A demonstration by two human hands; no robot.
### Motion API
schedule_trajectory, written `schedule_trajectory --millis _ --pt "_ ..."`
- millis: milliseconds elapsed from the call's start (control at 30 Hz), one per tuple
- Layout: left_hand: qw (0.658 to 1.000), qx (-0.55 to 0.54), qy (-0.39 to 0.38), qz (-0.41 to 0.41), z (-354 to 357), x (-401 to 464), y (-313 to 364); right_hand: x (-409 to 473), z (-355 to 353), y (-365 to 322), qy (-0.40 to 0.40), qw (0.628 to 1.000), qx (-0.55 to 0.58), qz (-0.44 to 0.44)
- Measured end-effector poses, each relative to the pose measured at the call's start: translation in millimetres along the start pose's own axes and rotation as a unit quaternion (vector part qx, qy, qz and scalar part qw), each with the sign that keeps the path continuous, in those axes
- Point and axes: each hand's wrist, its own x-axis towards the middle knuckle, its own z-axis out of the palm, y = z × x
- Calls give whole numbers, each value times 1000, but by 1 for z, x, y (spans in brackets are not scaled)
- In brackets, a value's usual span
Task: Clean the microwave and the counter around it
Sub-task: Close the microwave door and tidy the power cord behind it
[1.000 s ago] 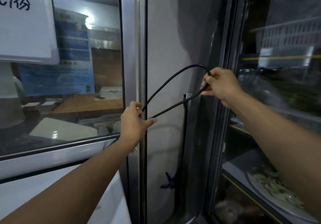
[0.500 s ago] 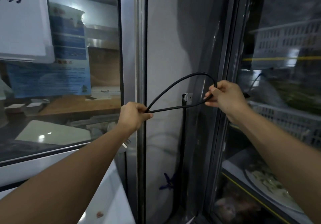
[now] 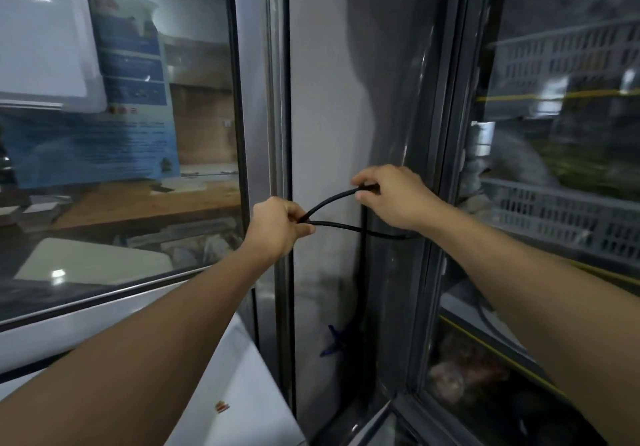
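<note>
**Folding a black cord, with no cleaning yet in sight**

Holding a black cord (image 3: 332, 199) between them, both hands worked in front of a grey wall panel (image 3: 325, 99). The left hand (image 3: 273, 227) had its fingers curled round the point where two runs of the cord met, clamped on it. The right hand (image 3: 391, 196) pinched the upper run between thumb and fingertips, close to the left hand, while the lower run passed under the right wrist toward the metal frame (image 3: 433, 203) of a glass-door cabinet (image 3: 554, 168).

The microwave and its counter did not appear anywhere, so I could not say where they were; the cord may have been its power lead, but no plug showed. As a judgement, the job stood at a preparing step, tidying the cord out of the way, with all wiping of the microwave and the counter left to do. No cloth or spray was visible.

Much was hard to read. Both ends of the cord were hidden, one in the left fist, the other behind the right wrist. A window (image 3: 121, 168) on the left carried reflections and a blurred blue poster (image 3: 138, 99). Crates and food behind the cabinet glass were dim. A white surface (image 3: 235, 393) at the bottom edge was cut off and unidentified.
</note>
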Motion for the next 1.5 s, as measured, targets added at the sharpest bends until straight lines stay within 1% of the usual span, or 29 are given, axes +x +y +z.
schedule_trajectory --millis 67,133,367,467,500,567,667,767,833,900,967,1067,1233,1300,1400,1500 --pt "1000 9 4 12 4 2 -2 5 11 0 4 1000 14 -15" --pt "1000 20 4 8 7 7 -8 12 19 8 27 998 45 -19" --pt "994 79 -40 -69 14 17 -57 33 54 50 54 986 156 27" --pt "988 111 -65 -86 11 17 -75 40 72 62 70 977 197 53" --pt "987 113 -68 -87 9 17 -78 41 79 64 72 977 192 54" --pt "987 125 -66 -82 7 19 -82 44 93 66 73 988 136 31" --pt "983 148 -72 -79 6 22 -82 46 121 55 26 998 17 -51" --pt "982 153 -69 -84 6 26 -82 48 152 32 -8 987 -78 -138" --pt "981 162 -64 -83 6 27 -82 50 172 21 -26 983 -99 -154" --pt "981 160 -63 -87 5 28 -82 52 189 16 -54 984 -81 -150" --pt "981 157 -63 -91 5 28 -82 54 203 14 -66 987 -48 -138" --pt "981 159 -60 -97 6 27 -84 55 220 13 -38 991 -13 -128" --pt "984 143 -54 -88 11 28 -90 56 237 18 5 990 41 -137" --pt "983 132 -73 -101 9 29 -94 57 240 22 -7 989 74 -129" --pt "976 121 -105 -148 2 26 -104 59 241 31 -36 985 127 -113" --pt "974 92 -106 -178 -1 22 -114 58 247 40 -70 981 159 -82"
